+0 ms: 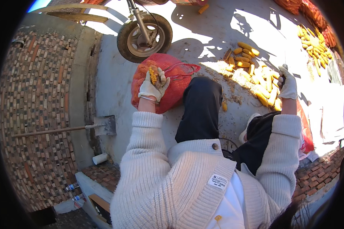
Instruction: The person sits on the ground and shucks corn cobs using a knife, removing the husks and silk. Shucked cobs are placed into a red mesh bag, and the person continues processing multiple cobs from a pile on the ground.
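Note:
In a pale work glove, my left hand (154, 87) holds an ear of yellow corn (153, 75) with its fingers curled around it. The ear is above a red mesh sack (176, 86), which lies on the concrete beside my knee. My right hand (288, 83), also gloved, is closed around the dark handle of a thin-shafted tool (285, 67), perhaps a screwdriver. Its shaft points away from me and is hard to make out in the glare. Close to that hand, a heap of yellow corn ears (265, 81) lies on the ground, partly in bright sun.
Loose kernels (232, 96) are scattered between my legs and the heap. A motorbike's front wheel (144, 37) stands beyond the sack. At left, a shovel (104, 125) leans near a brick wall (37, 100). More corn ears (315, 47) and red mesh sacks (312, 13) lie far right.

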{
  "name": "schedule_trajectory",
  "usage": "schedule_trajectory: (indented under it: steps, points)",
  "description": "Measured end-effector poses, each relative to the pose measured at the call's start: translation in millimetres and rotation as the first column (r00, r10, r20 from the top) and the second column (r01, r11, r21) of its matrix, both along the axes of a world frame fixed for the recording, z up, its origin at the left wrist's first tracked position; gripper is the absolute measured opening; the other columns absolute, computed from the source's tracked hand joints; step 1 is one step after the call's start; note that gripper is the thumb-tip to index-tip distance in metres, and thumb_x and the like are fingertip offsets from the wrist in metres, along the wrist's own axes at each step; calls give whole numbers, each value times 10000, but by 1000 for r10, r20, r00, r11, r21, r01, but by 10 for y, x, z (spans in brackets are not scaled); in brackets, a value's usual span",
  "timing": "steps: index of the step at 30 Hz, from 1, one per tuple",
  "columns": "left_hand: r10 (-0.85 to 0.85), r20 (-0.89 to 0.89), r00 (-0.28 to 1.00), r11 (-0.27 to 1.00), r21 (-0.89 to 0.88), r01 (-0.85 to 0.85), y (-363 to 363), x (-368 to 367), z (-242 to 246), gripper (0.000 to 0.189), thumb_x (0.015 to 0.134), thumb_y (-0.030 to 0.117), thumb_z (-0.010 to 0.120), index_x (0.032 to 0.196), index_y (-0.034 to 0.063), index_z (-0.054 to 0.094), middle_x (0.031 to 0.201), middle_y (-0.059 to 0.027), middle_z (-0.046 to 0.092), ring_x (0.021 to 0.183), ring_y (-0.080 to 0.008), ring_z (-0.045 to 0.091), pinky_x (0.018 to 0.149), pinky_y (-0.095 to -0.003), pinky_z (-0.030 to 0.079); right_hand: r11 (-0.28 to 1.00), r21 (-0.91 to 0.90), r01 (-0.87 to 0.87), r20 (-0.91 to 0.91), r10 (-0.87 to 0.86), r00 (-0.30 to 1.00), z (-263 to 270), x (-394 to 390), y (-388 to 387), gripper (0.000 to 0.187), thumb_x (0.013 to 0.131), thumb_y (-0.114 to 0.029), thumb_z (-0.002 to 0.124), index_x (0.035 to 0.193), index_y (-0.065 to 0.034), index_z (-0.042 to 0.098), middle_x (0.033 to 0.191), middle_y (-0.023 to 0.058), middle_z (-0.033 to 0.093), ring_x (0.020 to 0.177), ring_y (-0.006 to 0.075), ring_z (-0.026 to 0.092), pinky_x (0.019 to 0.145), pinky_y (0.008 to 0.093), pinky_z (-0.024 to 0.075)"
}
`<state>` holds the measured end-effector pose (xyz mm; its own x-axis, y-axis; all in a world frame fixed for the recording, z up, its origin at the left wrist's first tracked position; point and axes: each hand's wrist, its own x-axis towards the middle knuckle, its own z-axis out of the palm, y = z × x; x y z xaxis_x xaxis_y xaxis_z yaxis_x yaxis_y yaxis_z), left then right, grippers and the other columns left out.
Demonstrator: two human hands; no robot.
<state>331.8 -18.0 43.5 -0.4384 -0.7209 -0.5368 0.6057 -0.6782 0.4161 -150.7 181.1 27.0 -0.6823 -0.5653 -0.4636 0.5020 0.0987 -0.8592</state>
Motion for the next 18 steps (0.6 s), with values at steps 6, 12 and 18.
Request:
schedule_trajectory:
  steps: [6, 12, 18]
  points:
    - [-52, -218, 975, 998, -42, 44, 278, -679, 442, 528, 989, 494, 372, 1144, 29, 569, 1067, -167, 637, 917, -317, 638, 930, -477, 509, 964, -67, -258, -200, 240, 950, 243, 628, -261, 198, 809, -155, 756, 948, -42, 670, 598, -76, 466, 456, 20, 343, 403, 186, 250]
    - [35, -308, 951, 989, -129, -78, 388, -1461, 328, 399, 859, 307, 694, 1177, 146, 512, 1218, -161, 575, 1161, -309, 560, 994, -454, 469, 946, -119, -301, -265, 262, 928, 317, 1271, -389, 215, 808, -168, 774, 963, -59, 673, 698, -50, 590, 518, 21, 416, 455, 174, 291]
    - [-63, -280, 958, 992, -122, 29, 526, -2322, 151, 462, 833, 268, 730, 1197, 107, 493, 1222, -138, 582, 1140, -304, 576, 964, -458, 494, 913, -139, -383, -385, 307, 870, 274, 1366, -358, 384, 753, -106, 813, 1091, -29, 648, 885, -6, 651, 787, 67, 573, 685, 196, 489]
